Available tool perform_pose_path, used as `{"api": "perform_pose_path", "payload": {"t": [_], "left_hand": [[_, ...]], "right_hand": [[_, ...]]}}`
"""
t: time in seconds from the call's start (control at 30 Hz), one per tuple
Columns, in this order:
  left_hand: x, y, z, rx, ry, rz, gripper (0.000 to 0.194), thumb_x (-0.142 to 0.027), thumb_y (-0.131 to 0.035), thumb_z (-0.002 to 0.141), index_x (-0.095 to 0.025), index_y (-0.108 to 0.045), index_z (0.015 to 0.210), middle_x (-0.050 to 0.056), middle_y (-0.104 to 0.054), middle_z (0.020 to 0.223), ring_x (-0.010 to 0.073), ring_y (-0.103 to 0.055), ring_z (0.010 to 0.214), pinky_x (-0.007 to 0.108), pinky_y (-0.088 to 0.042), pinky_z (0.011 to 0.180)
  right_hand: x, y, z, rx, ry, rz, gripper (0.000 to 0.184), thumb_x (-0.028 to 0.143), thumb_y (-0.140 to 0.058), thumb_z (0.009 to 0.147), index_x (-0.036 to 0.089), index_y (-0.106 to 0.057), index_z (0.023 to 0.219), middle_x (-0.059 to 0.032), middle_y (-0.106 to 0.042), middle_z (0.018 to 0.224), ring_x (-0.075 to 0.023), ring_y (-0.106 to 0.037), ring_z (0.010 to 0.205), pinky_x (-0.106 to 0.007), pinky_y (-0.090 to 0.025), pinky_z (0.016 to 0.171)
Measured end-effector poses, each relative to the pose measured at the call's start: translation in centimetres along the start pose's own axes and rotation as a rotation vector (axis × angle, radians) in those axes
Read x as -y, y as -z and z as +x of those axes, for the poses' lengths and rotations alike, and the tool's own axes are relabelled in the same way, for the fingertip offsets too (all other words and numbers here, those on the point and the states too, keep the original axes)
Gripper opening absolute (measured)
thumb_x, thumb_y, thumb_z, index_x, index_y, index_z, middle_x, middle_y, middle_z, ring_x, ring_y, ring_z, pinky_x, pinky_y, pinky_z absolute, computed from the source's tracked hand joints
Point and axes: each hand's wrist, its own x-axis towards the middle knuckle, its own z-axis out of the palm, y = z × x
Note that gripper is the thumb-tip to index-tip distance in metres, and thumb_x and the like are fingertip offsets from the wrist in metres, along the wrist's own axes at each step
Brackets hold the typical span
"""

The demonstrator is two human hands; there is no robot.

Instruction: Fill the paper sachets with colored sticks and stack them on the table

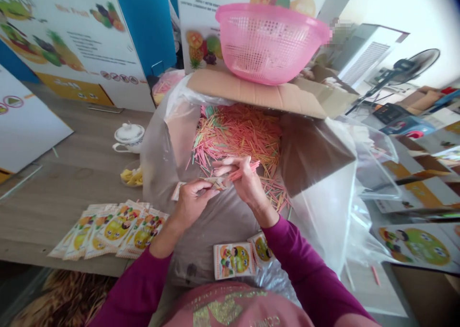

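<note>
My left hand [194,200] pinches a small printed packet [217,183] in front of the open box. In my right hand [247,181] is a small bunch of pink candy sticks [240,172], its lower end at the packet's mouth. How far the sticks reach inside is hidden by my fingers. Just beyond both hands lies a heap of loose pink, orange, yellow and green candy sticks [237,130] in a plastic-lined cardboard box [305,159]. Printed packets [235,260] lie near my lap, and several more packets [118,226] overlap on the table at left.
A pink basket [271,44] rests behind the box flap [255,92]. To the left stand a lidded white cup [129,136] and a small bowl of yellow pieces [132,176]. Tall printed cartons [89,39] rise behind. A fan [413,68] stands at far right.
</note>
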Motion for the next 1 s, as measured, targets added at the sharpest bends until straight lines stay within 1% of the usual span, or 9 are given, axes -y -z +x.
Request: {"api": "perform_pose_path", "payload": {"t": [0.13, 0.23, 0.37, 0.5, 0.67, 0.73, 0.83, 0.9, 1.0], "left_hand": [[0.1, -0.4, -0.1, 0.024, 0.047, -0.093, 0.011, -0.032, -0.087, 0.081, -0.021, -0.084, 0.08, 0.004, -0.079, 0.079, 0.0174, -0.07, 0.072, 0.03, -0.057, 0.07], [0.6, -0.7, -0.2, 0.006, 0.065, -0.164, 0.014, -0.037, -0.088, 0.082, -0.022, -0.086, 0.082, 0.004, -0.081, 0.083, 0.0188, -0.072, 0.077, 0.031, -0.059, 0.074], [1.1, -1.3, -0.3, -0.041, 0.061, -0.218, 0.022, -0.046, -0.09, 0.082, -0.024, -0.086, 0.081, 0.004, -0.081, 0.085, 0.0199, -0.073, 0.081, 0.033, -0.061, 0.078], [0.9, -2.3, -0.3, 0.012, 0.077, -0.308, 0.025, -0.049, -0.091, 0.08, -0.024, -0.085, 0.085, 0.005, -0.083, 0.093, 0.0229, -0.076, 0.091, 0.039, -0.062, 0.091], [1.0, -3.7, -1.0, 0.084, 0.147, -0.467, 0.033, -0.043, -0.096, 0.075, -0.021, -0.083, 0.096, 0.004, -0.082, 0.097, 0.024, -0.077, 0.096, 0.039, -0.062, 0.091], [1.2, -4.1, -1.5, 0.088, 0.167, -0.467, 0.03, -0.04, -0.095, 0.077, -0.022, -0.083, 0.098, 0.004, -0.082, 0.095, 0.0233, -0.077, 0.093, 0.039, -0.062, 0.091], [1.0, -4.3, -1.9, 0.075, 0.184, -0.475, 0.027, -0.042, -0.09, 0.083, -0.023, -0.084, 0.101, 0.005, -0.083, 0.098, 0.0242, -0.077, 0.094, 0.041, -0.062, 0.092], [0.5, -4.0, -2.2, 0.058, 0.155, -0.439, 0.025, -0.044, -0.085, 0.087, -0.022, -0.084, 0.1, 0.006, -0.083, 0.1, 0.0249, -0.077, 0.096, 0.041, -0.061, 0.094], [-0.4, -3.0, -3.2, 0.068, 0.068, -0.263, 0.021, -0.043, -0.082, 0.091, -0.023, -0.083, 0.087, 0.005, -0.08, 0.089, 0.024, -0.072, 0.092, 0.04, -0.057, 0.093]], "right_hand": [[-0.9, -0.1, -0.1, 0.029, -0.011, -0.098, 0.082, 0.099, -0.043, 0.092, 0.027, -0.081, 0.103, -0.0148, -0.082, 0.111, -0.0374, -0.069, 0.136, -0.057, -0.061, 0.107], [-2.4, 0.3, -0.3, -0.038, -0.042, -0.142, 0.081, 0.097, -0.042, 0.093, 0.028, -0.082, 0.107, -0.0128, -0.082, 0.115, -0.0346, -0.07, 0.134, -0.054, -0.056, 0.116], [-3.6, 0.7, -0.8, -0.125, -0.082, -0.168, 0.08, 0.096, -0.042, 0.095, 0.027, -0.083, 0.1, -0.0104, -0.084, 0.114, -0.0317, -0.073, 0.126, -0.051, -0.054, 0.116], [-2.8, 0.4, -1.3, 0.002, -0.056, -0.21, 0.071, 0.092, -0.06, 0.089, 0.027, -0.085, 0.095, -0.0078, -0.084, 0.11, -0.0287, -0.075, 0.115, -0.046, -0.057, 0.11], [-1.2, 0.1, -1.6, 0.09, -0.034, -0.159, 0.063, 0.077, -0.085, 0.08, 0.031, -0.083, 0.122, -0.006, -0.083, 0.122, -0.0275, -0.075, 0.112, -0.041, -0.062, 0.095], [-1.0, 0.1, -1.7, 0.08, -0.011, -0.135, 0.065, 0.077, -0.085, 0.08, 0.031, -0.081, 0.126, -0.0067, -0.082, 0.122, -0.0282, -0.075, 0.114, -0.042, -0.061, 0.098], [-0.8, 0.4, -2.1, -0.021, 0.067, -0.16, 0.064, 0.077, -0.079, 0.087, 0.031, -0.078, 0.132, -0.0076, -0.082, 0.122, -0.0286, -0.073, 0.117, -0.045, -0.059, 0.103], [-0.6, 0.7, -2.7, -0.051, 0.111, -0.265, 0.053, 0.07, -0.08, 0.091, 0.032, -0.081, 0.128, -0.0068, -0.081, 0.121, -0.0276, -0.074, 0.112, -0.045, -0.059, 0.103], [-0.4, 1.1, -4.5, 0.086, 0.17, -0.493, 0.022, 0.052, -0.08, 0.097, 0.033, -0.088, 0.103, -0.005, -0.082, 0.104, -0.0262, -0.074, 0.098, -0.044, -0.058, 0.096]]}}
